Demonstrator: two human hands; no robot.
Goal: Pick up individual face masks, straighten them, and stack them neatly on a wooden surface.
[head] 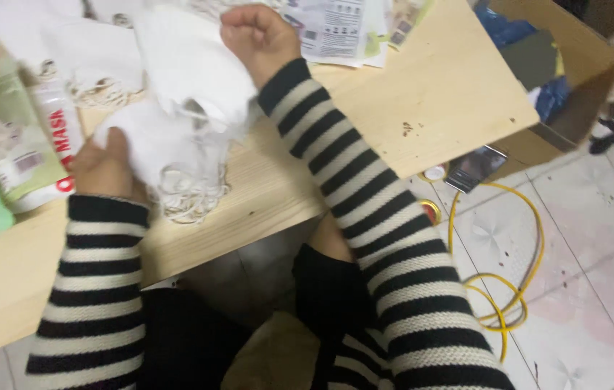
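At the far left of the wooden counter [422, 108], green-and-white packets [3, 155] were seen lying flat. Just right of them, the left hand [105, 167] was pressed on the near-left edge of a heap of white face masks [177, 94], its fingers curled shut on the fabric. The masks were judged light, soft and limp, with tangled ear loops [190, 198] likely to snag; the folded cloth edge seemed the better hold. Further right, the right hand [260, 36] was closed in a fist over the heap's far edge. A yellow cable [530, 217] was seen on the tiled floor.
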